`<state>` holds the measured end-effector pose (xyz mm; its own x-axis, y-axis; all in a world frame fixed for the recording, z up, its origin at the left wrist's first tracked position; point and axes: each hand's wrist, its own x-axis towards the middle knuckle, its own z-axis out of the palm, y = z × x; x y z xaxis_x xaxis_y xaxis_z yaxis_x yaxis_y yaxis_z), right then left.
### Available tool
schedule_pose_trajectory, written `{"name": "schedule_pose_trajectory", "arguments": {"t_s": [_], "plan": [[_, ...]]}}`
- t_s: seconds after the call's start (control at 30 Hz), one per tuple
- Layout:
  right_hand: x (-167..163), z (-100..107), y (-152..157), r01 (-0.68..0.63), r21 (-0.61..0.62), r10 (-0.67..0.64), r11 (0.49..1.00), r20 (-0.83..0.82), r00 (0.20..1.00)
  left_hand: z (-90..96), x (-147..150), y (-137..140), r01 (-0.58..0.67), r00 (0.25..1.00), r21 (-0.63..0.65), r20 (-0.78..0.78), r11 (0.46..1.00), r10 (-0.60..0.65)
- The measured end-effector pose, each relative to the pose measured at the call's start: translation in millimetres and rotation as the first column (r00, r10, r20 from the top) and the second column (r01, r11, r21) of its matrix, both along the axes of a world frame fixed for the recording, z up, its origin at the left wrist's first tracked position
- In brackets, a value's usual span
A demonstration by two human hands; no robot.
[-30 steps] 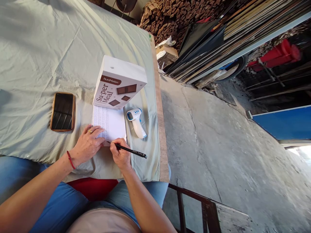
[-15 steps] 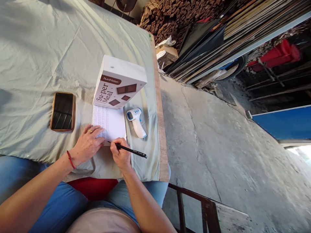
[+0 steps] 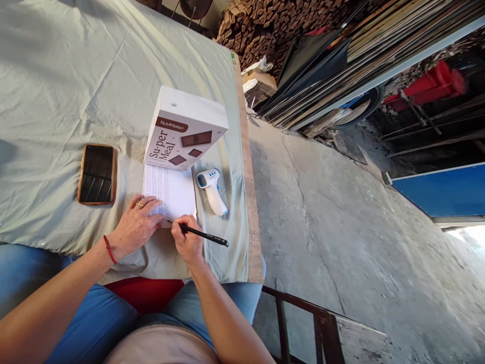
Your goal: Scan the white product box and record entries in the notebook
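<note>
My right hand (image 3: 188,238) is closed around a black pen (image 3: 206,235), its tip low on a sheet of paper (image 3: 179,194). Rows of small handwriting fill the left side of the sheet, while its right side is blank. With fingers stretched out, my left hand (image 3: 139,222) lies flat over the lower left of the paper. A white "Super Meal" box (image 3: 181,131) stands upright at the paper's top edge. Just right of the sheet lies a white and blue infrared thermometer (image 3: 212,191). To the left of my left hand is a phone (image 3: 97,174) in a brownish case.
A pale cloth (image 3: 56,101) covers the table, whose bare wooden edge (image 3: 250,202) runs along the right. Beyond it is a concrete floor (image 3: 322,217). Stacked wood (image 3: 261,25) and leaning boards (image 3: 341,76) stand at the back. A dark metal frame (image 3: 303,323) is at lower right.
Almost nothing differs. The whole view has shifted very slightly to the left; both hands and the pen keep nearly the same place on the paper.
</note>
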<state>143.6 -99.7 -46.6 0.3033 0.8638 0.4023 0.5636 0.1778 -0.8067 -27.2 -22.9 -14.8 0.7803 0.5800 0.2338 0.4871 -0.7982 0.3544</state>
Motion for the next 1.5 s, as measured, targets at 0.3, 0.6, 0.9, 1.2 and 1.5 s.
{"name": "schedule_pose_trajectory", "arguments": {"t_s": [0.3, 0.6, 0.9, 1.2, 1.5], "plan": [[0.7, -2.3, -0.9, 0.007, -0.005, -0.007, 1.0, -0.025, 1.0, -0.1, 0.4, -0.1, 0.001, 1.0, 0.009, 0.008, 1.0, -0.001], [-0.5, -3.9, -1.1, 0.076, -0.019, -0.077, 0.997, -0.043, 0.996, -2.6, 1.1, 0.3, -0.002, 1.0, 0.012, 0.005, 1.0, 0.002], [1.0, -2.6, -0.8, 0.062, -0.023, -0.062, 0.998, -0.031, 0.998, -2.6, 1.0, -0.2, 0.002, 1.0, 0.023, 0.008, 1.0, -0.002], [0.9, -4.4, -0.6, 0.048, -0.035, -0.048, 0.998, -0.004, 0.999, -1.4, 0.6, 0.1, 0.006, 1.0, 0.021, 0.014, 1.0, -0.006], [1.0, -1.3, -0.1, 0.025, 0.003, -0.025, 1.0, 0.018, 1.0, -0.3, 0.6, 0.8, 0.006, 1.0, 0.004, 0.013, 1.0, -0.006]]}}
